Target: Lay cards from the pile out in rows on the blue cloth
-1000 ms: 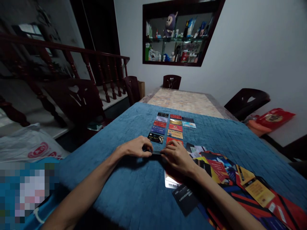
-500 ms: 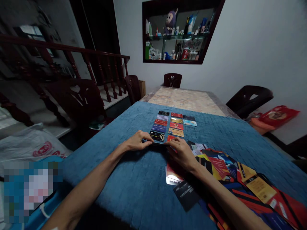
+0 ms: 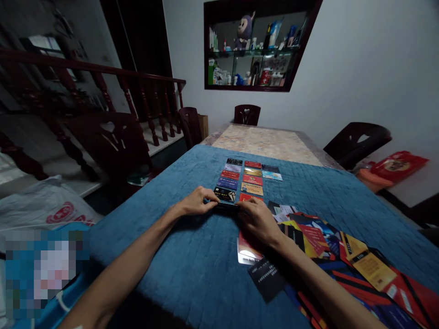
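Note:
Between my two hands a dark plastic card [image 3: 227, 207] is held by its ends, seen almost edge-on. My left hand [image 3: 200, 201] pinches its left end, and my right hand [image 3: 258, 218] pinches the right end. Just beyond it lies a black card with a gold-white pattern [image 3: 224, 195], the nearest of a left column of cards. A blue card [image 3: 227, 183] and a red card [image 3: 229, 174] lie farther up that column. In the middle column, a red card [image 3: 250, 197] is partly hidden by my right hand.
To the right spreads a loose pile of cards, including a gold card [image 3: 372, 269] and a dark card [image 3: 266, 278]. A blue cloth [image 3: 178, 274] covers the near table. Chairs [image 3: 356, 141] stand around it; a plastic bag [image 3: 51, 205] is at left.
The held card has tipped slightly, showing more of its dark face. My right hand has shifted slightly, uncovering more of the red card beyond it. My left hand stays put.

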A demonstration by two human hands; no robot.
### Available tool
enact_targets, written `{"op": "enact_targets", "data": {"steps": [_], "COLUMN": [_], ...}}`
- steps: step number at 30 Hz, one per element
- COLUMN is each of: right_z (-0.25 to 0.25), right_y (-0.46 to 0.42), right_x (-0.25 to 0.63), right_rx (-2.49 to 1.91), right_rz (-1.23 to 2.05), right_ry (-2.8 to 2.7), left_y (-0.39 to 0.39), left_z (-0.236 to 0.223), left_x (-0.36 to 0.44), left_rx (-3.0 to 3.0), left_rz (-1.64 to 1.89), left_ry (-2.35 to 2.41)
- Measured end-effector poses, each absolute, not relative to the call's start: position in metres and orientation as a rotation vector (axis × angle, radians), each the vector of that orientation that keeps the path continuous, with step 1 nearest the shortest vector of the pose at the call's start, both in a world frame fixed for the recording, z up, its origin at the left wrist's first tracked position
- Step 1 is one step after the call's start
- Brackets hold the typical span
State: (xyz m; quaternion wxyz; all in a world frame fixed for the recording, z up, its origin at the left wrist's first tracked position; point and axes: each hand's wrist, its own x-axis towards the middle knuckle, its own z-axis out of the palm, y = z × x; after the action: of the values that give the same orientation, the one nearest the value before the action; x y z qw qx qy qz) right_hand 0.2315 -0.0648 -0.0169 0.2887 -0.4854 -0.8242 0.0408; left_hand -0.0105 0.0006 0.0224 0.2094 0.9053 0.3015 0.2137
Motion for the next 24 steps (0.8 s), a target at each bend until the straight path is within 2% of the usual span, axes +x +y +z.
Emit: {"op": "enact_targets", "data": {"steps": [10,17,24], "right_z": [-0.014,-0.008,0.008], "right_y": [-0.064,-0.066,-0.071], "right_x": [0.230,0.227,0.229], "right_rx": [-1.315,-1.190,-1.095], "right_rz": [0.149,0.142,-0.029], "right_ry": [-2.187,-1.900,-1.911], "left_y": [0.000,-0.003,-0.011], "left_z": [0.021,0.020,0.022], "left_x": [-0.010,-0.006,-0.001], "left_rx": [2.536,2.511,2.453], "left_rz": [0.619,0.659,0.756], "left_ry": [0.778,0.681,0.639]}}
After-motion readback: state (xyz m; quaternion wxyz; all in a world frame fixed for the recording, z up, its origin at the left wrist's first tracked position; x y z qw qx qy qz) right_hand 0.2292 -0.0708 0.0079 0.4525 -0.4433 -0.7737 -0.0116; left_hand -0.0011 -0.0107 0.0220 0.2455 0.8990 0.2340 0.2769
